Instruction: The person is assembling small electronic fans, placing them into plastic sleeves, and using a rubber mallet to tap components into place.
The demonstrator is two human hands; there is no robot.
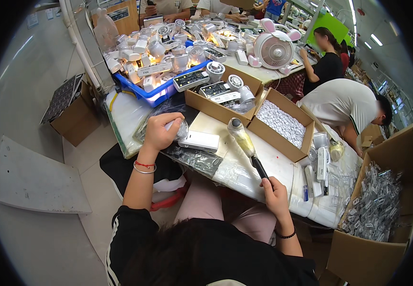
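My left hand (162,131) is closed around the clear, round end of a small device. Its white box-shaped body (199,141) lies on the table beside my fingers. My right hand (276,195) grips the black handle of a hammer-like tool (242,138). The tool's upper part is wrapped in yellowish material and ends in a dark, rounded tip, held apart from the device. Just beyond it stands a cardboard box (206,101) with more round-headed devices and black panels. To its right, an open carton (282,121) holds many small white pieces.
A blue bin (155,97) overflows with white devices, some glowing. A white fan with pink ears (273,50) stands farther back. At right are loose white parts (313,180), a blue pen (305,192) and a carton of clear pieces (378,205). Other people sit around the table.
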